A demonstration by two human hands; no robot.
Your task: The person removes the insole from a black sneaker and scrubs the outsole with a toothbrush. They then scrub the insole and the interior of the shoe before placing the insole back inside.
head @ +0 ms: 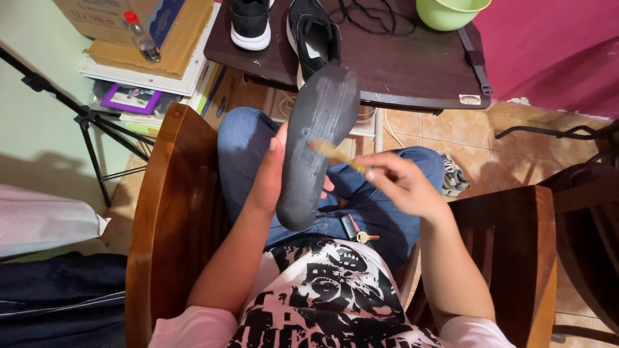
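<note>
My left hand (271,174) grips a dark grey shoe insole (317,138) by its left edge and holds it upright above my lap, underside toward me. My right hand (400,183) pinches a thin yellowish brush (335,154) whose tip rests against the middle of the insole. Two black sneakers with white soles, one at the left (250,22) and one beside it (313,35), stand on the dark table (412,71) just beyond the insole. I sit in a wooden chair wearing blue jeans.
A green plastic bowl (451,11) and a black cord (374,16) lie on the table. Keys (361,235) hang at my waist. A tripod (84,119) stands left, by stacked boxes and a bottle (142,35). Another wooden chair (509,258) is on my right.
</note>
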